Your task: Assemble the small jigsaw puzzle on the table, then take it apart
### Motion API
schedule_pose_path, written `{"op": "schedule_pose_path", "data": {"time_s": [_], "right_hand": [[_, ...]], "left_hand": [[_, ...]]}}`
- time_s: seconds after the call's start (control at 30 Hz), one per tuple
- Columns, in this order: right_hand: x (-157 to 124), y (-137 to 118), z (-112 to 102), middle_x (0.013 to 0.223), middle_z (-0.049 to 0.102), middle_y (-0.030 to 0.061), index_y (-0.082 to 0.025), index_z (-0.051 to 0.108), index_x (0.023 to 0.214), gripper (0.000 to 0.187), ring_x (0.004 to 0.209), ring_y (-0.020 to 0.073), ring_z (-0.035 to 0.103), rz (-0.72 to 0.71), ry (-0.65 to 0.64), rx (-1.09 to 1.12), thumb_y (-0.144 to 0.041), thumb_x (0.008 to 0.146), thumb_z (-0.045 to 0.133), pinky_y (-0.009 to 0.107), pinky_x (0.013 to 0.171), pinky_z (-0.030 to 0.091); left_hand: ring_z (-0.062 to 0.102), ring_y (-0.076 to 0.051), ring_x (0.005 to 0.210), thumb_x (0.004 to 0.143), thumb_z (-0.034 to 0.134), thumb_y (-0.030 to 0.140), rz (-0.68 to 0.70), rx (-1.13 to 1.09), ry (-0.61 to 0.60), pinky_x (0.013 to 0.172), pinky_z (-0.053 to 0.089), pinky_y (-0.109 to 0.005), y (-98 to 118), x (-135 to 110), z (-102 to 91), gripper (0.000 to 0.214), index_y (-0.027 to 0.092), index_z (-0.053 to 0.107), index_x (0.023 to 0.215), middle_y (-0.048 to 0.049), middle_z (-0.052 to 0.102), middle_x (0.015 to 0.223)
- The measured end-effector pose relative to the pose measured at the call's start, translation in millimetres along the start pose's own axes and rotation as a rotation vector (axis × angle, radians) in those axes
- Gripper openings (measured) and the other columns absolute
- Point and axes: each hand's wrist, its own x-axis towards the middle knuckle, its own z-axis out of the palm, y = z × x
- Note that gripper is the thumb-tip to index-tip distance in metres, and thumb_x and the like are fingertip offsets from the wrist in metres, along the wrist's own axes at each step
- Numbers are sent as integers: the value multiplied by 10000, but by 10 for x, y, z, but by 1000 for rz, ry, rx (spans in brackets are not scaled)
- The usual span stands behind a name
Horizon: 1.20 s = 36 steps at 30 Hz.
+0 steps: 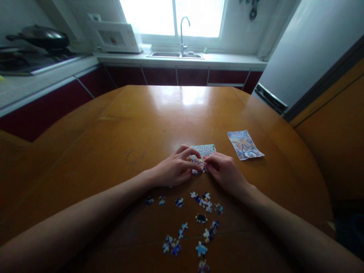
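**At frame centre, both hands work the jigsaw's near edge**

The left hand (173, 168) and right hand (226, 172) are half-curled. Their fingertips meet and pinch the near edge of the partly built jigsaw (204, 150), which lies flat on the wooden counter (142, 121). Whether a single piece sits between the fingertips is hidden. The step would likely go best with one hand steadying the built section while the other presses straight down. Loose pieces (201, 218) lie scattered lower in the frame.
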Motion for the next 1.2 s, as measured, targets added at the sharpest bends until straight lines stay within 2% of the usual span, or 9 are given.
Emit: {"op": "schedule_pose_path", "data": {"time_s": [0.43,0.77,1.0,1.2], "right_hand": [[12,-16,-26,835,647,32,-185,656,812,153,775,159,602,-2,-46,-28,-56,874,603,294,717,475],[-3,-26,31,841,609,27,-189,649,784,167,796,163,579,17,-45,-61,-42,859,621,289,732,469],[31,58,-145,887,639,53,-197,712,868,121,892,209,583,31,22,-128,-96,861,646,358,807,485],[-14,67,-235,914,635,59,-244,770,898,241,921,214,559,-16,-95,-160,-65,847,616,362,808,500]], "left_hand": [[435,-258,1202,825,579,60,0,7,-2,1080,432,-485,7,4,-7,427,322,714,1134,-43,558,1270],[439,-257,1201,823,596,60,9,6,2,1078,428,-470,1,1,-2,403,304,719,1119,-50,562,1266],[439,-258,1189,821,595,63,-1,9,-6,1072,432,-476,8,2,-11,408,309,714,1124,-49,566,1262],[436,-258,1197,819,595,61,-4,10,-10,1073,430,-473,-1,-7,-10,414,311,716,1126,-48,563,1263]]}}
